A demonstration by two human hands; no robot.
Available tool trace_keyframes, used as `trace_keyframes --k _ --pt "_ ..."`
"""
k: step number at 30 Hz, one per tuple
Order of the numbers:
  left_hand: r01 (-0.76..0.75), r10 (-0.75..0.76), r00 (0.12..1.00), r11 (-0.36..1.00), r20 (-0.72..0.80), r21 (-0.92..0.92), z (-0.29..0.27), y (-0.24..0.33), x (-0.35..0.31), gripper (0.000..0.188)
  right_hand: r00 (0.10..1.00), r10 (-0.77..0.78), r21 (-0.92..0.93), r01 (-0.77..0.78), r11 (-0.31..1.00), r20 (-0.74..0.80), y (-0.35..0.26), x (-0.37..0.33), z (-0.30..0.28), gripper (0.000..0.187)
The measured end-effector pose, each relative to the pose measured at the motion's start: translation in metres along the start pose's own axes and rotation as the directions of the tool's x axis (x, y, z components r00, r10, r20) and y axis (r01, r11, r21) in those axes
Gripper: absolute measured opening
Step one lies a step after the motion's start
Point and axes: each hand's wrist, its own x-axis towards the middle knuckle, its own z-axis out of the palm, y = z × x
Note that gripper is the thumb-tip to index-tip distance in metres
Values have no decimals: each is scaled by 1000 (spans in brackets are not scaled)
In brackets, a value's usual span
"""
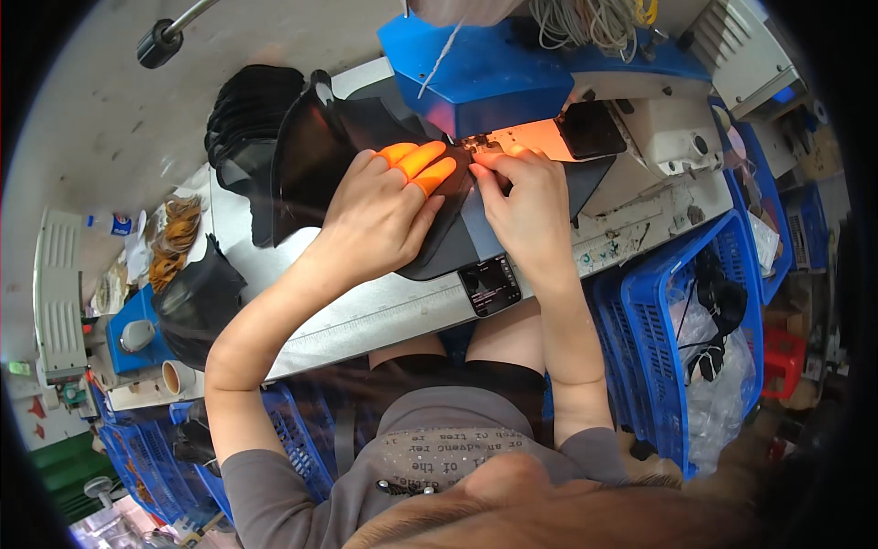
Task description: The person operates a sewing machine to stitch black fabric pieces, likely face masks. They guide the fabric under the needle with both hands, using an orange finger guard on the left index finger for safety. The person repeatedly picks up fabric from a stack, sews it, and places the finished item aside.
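Under the blue head of a sewing machine (480, 82), a flat black piece of material (434, 263) lies on the bed, beside a grey-blue strip (479, 224). My left hand (377, 220) rests on the black piece left of the lit presser foot (479, 144). Orange finger cots (416, 165) cover several of its fingers, which lie stretched out. Right of the foot, my right hand (530, 203) has thumb and forefinger pinched at the edge of the material. The exact grip is partly hidden by the fingers.
A stack of black pieces (251, 119) sits on the left, with a larger curved black piece (306, 174) beside it. A dark-screened phone (489, 285) lies at the table's front edge. Blue plastic baskets (654, 339) stand at the right. A paper cup (177, 377) is at the left.
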Motion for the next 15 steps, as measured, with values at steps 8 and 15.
trace_keyframes --k 8,15 --pt "-13 18 997 998 73 -63 1 -21 9 36 999 31 -4 -31 1000 -18 1 8 4 13" --pt "-16 25 988 998 152 -57 6 -41 9 39 999 36 11 -36 999 -33 -1 10 4 12"
